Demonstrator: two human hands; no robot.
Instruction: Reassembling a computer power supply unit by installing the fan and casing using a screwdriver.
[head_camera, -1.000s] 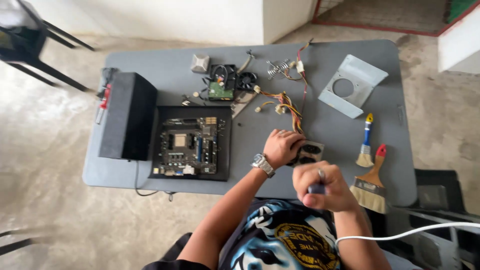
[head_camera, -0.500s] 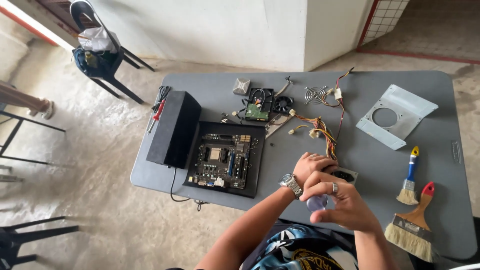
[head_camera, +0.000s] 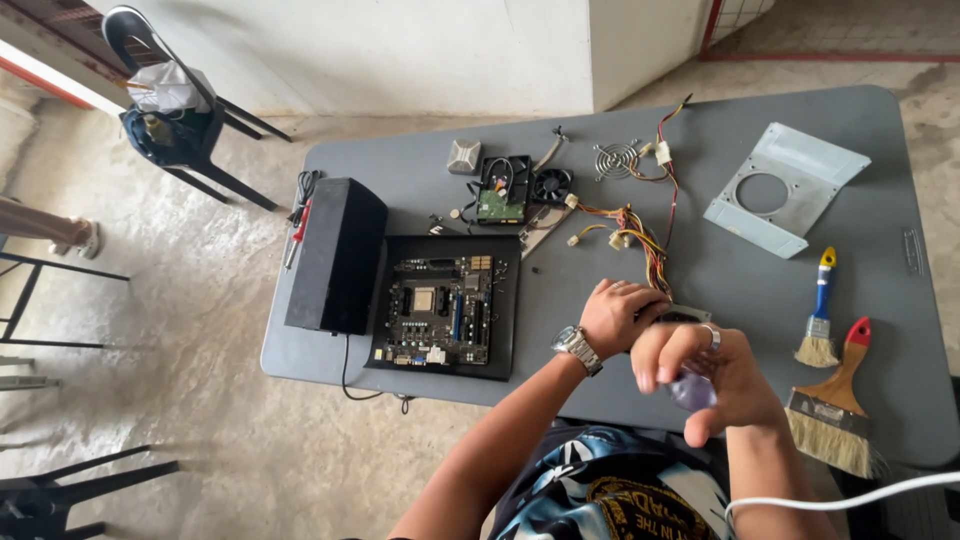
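The right hand (head_camera: 715, 375) has its grip clenched round a small purplish object (head_camera: 692, 392), held above the near edge of the grey worktop (head_camera: 700, 130), while the left hand (head_camera: 615, 315), a watch at the wrist, curls over a dark part (head_camera: 685, 315) lying on the worktop just beyond it. Both forearms reach forward from the body, bent inward so the hands nearly meet. Left of the hands on the worktop lies a motherboard (head_camera: 440, 312), to their right two paintbrushes (head_camera: 830, 360), and bare concrete floor (head_camera: 150, 400) surrounds the worktop.

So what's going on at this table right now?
A person works over a grey table strewn with computer parts. Their left hand rests on a small part beside a bundle of coloured wires, while the right hand holds a small dark object above it. A motherboard and two paintbrushes lie nearby.
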